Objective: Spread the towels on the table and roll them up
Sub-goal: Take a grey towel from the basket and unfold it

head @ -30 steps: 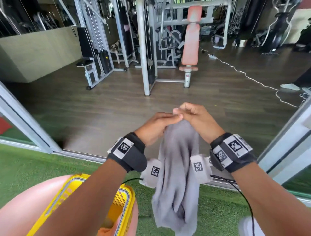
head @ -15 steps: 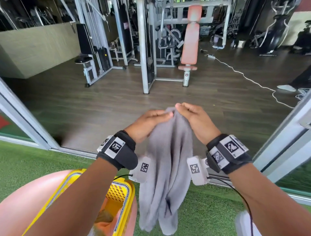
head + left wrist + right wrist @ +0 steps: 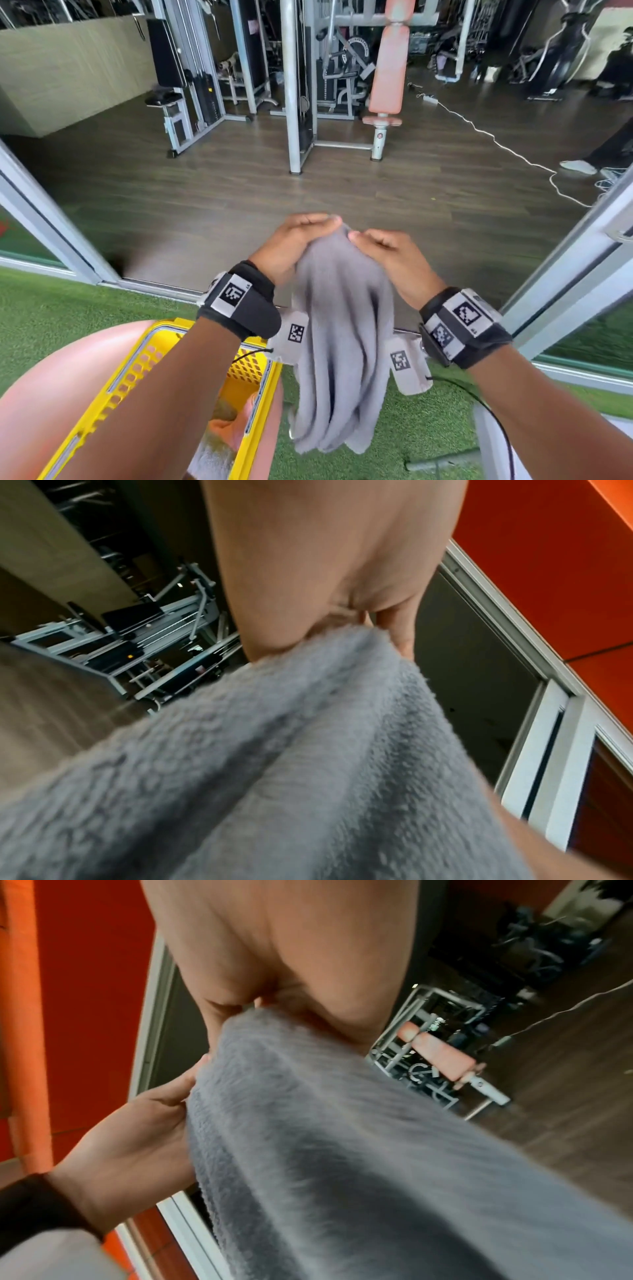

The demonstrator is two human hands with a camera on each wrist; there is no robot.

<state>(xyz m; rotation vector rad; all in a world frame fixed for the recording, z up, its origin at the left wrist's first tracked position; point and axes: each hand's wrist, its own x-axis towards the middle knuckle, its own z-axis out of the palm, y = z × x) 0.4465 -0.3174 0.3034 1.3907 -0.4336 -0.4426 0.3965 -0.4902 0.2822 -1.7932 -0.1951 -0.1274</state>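
A grey towel [image 3: 342, 342] hangs bunched in the air in front of me, above green turf. My left hand [image 3: 301, 236] and right hand [image 3: 380, 246] both pinch its top edge, close together. In the left wrist view the fuzzy grey towel [image 3: 274, 764] fills the lower frame and my left hand [image 3: 342, 626] grips its top. In the right wrist view the towel [image 3: 325, 1137] drapes from my right hand [image 3: 274, 1001], and the left hand [image 3: 137, 1145] holds the edge beside it. The fingertips are hidden in the cloth.
A yellow basket [image 3: 144, 394] holding more towels sits on a pink round surface [image 3: 41, 404] at lower left. White sliding-door frames [image 3: 565, 284] flank an opening onto a wooden gym floor with weight machines [image 3: 298, 85]. A white cable [image 3: 507, 150] runs across the floor.
The towel's top has widened as my hands drew slightly apart along its edge. The hanging cloth has swung a little.
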